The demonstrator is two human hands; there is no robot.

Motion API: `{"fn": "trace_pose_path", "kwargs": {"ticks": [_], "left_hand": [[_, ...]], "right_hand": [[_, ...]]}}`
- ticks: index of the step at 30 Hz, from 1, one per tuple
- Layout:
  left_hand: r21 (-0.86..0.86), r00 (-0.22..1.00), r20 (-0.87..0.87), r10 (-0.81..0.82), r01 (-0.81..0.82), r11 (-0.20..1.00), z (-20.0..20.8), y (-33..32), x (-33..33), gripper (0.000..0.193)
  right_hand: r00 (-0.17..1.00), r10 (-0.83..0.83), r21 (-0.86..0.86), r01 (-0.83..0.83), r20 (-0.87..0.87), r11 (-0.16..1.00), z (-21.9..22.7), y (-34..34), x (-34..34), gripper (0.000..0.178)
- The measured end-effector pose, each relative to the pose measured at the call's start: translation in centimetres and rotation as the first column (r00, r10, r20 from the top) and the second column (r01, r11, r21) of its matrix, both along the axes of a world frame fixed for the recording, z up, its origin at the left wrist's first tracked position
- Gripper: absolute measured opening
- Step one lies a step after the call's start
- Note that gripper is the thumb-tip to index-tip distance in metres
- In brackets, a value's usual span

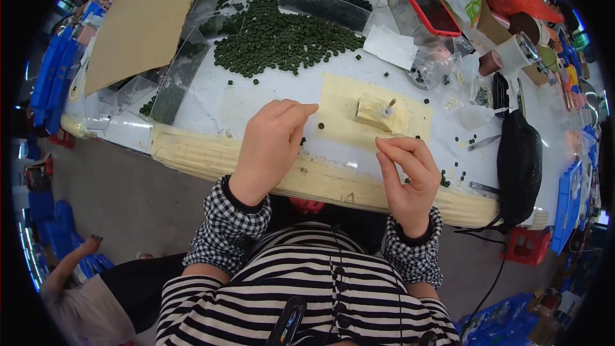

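Observation:
My left hand (pixel 271 147) is raised over the front of the table, its fingers curled and pressed together at the left edge of a pale yellow sheet (pixel 333 99). Whatever it may be pinching is hidden. Opposite it, my right hand (pixel 413 176) has thumb and fingertips drawn together near the sheet's front edge; anything between them is too small to make out. Between and beyond the hands, a cream-coloured block (pixel 369 111) stands on the sheet, with a short upright pin (pixel 391 104) in a white collar. One small dark green round piece (pixel 321 126) lies near my left fingertips.
A large heap of dark green pieces (pixel 275 35) lies behind the sheet, before a clear bin (pixel 320 6) of more pieces. A red-cased phone (pixel 426 3), tweezers (pixel 483 143) and a black pouch (pixel 520 166) are to the right. Cardboard (pixel 144 22) leans at left.

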State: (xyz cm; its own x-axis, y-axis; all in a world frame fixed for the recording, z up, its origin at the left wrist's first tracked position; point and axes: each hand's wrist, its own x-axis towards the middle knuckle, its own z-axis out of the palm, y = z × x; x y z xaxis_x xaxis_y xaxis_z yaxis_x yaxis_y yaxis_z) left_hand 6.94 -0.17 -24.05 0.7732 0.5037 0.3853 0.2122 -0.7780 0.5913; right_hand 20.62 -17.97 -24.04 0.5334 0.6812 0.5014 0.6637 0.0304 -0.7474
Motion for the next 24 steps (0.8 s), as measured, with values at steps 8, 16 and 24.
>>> {"fn": "trace_pose_path", "kwargs": {"ticks": [8, 16, 24], "left_hand": [[-0.029, 0.996, -0.090, -0.019, 0.016, 0.999, 0.9, 0.2, -2.8, 0.012], [0.047, 0.993, -0.109, -0.041, 0.047, 0.998, 0.0, -0.5, -1.7, 0.011], [-0.834, 0.965, 0.263, 0.022, 0.216, 0.508, 1.3, -2.0, -1.0, 0.014]], "right_hand": [[0.992, -0.127, -0.035, 0.128, 0.009, 0.991, 0.0, -1.3, 1.4, 0.018], [0.985, -0.173, -0.037, 0.174, 0.025, 0.984, 0.2, -0.5, 1.5, 0.016], [0.926, -0.229, -0.018, 0.246, 0.300, 0.969, 1.4, 2.8, 3.7, 0.016]]}}
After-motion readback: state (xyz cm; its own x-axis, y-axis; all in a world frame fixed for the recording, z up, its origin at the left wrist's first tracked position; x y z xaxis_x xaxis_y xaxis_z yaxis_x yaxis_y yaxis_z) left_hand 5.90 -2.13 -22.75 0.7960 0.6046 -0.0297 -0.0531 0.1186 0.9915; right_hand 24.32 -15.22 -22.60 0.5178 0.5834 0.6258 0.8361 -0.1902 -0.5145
